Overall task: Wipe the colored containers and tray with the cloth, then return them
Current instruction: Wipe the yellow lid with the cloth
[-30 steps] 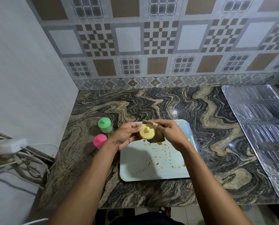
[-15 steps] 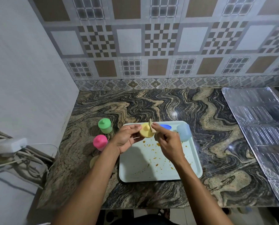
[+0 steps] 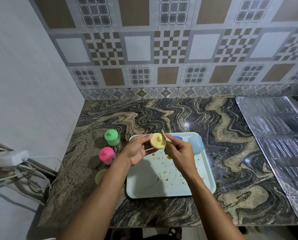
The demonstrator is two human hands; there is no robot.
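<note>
Your left hand (image 3: pixel 137 149) holds a round pale-yellow plastic lid with a small knob on top (image 3: pixel 157 142), thumb and fingers curled round its edge, above the far left corner of the tray. Your right hand (image 3: pixel 179 153) pinches a small beige cloth (image 3: pixel 168 139) and presses it against the lid's right side, beside the knob.

Under both hands a pale mint rectangular plastic tray (image 3: pixel 144 187) lies flat on the swirled black-and-tan marble counter (image 3: pixel 231 153). Orange smears and crumbs (image 3: pixel 167 172) are scattered over its middle. In its far right corner stands a translucent light-blue container (image 3: pixel 196 144), and just left of that a bright blue lid (image 3: pixel 178 137) shows partly behind your right hand.

Off the tray to the left, a green-lidded container (image 3: pixel 111 137) and a pink-lidded container (image 3: pixel 107 155) stand upright on the counter, near each other. Nearer to you, a pale-yellow open container (image 3: pixel 100 176) sits partly hidden by your left forearm.

A crinkled silver foil sheet (image 3: pixel 280 135) covers the right end of the counter. A white plug block with cables (image 3: pixel 14 159) hangs at the left wall.
</note>
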